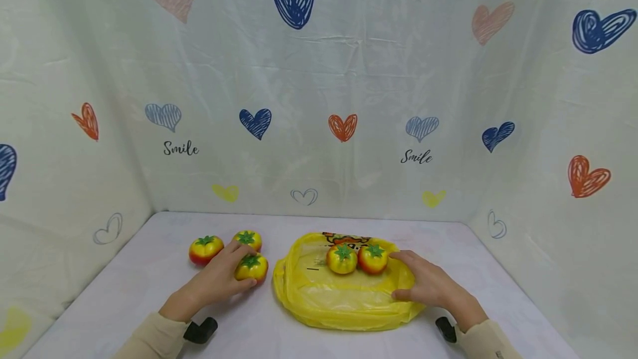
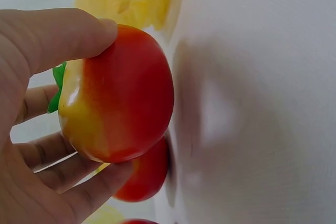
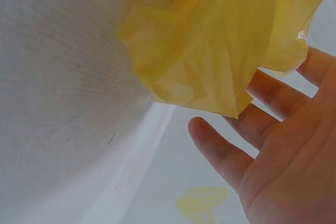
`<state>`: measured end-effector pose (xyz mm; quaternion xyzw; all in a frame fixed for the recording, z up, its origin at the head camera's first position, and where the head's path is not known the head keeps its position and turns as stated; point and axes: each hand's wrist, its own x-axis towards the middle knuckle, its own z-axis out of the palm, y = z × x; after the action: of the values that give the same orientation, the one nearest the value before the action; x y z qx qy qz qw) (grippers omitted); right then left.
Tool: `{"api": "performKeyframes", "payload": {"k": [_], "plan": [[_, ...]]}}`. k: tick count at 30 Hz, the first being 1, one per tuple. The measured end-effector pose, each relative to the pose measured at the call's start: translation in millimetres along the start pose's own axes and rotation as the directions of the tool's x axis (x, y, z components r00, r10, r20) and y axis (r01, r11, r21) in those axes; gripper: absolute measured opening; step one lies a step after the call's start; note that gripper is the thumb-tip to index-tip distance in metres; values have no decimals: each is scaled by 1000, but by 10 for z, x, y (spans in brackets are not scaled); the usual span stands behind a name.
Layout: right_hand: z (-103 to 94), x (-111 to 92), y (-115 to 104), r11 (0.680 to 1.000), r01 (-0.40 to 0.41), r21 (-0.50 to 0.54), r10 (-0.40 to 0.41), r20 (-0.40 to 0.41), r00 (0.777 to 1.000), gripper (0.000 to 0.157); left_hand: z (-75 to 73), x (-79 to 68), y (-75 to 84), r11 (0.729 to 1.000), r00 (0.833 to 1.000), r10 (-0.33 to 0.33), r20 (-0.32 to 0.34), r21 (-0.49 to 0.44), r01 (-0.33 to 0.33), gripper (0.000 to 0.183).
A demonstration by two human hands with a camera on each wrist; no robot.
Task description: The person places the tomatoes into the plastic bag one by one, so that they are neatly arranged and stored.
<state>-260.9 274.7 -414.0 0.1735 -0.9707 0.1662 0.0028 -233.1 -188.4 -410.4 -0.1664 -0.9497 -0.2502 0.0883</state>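
My left hand has its thumb on one side of a red-and-yellow tomato and its fingers round the other. In the left wrist view this tomato shows its red underside and part of a green leafy top. Two more tomatoes, a left one and a far one, sit just beyond that hand. On a yellow plastic bag rest another pair, a left tomato and a right tomato. At the bag's right edge is my right hand, fingers spread, beside the crinkled yellow plastic.
The white tabletop carries the bag at its middle and loose tomatoes to the left. A pale curtain printed with hearts and "Smile" lettering encloses the back and both sides. A black wrist device sits below the left hand.
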Motion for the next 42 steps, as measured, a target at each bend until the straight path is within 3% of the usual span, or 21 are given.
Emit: {"api": "performKeyframes", "payload": {"k": [11,42], "plan": [[4,6,-4,1000,3,3,-3,0,1000,78,-26,-3,18,997,996,76,-54,-16,-77,50],[-24,-6,-27,1000,-6,11,6,11,1000,78,-123,18,141,979,968,202,-149,13,-202,49]]}}
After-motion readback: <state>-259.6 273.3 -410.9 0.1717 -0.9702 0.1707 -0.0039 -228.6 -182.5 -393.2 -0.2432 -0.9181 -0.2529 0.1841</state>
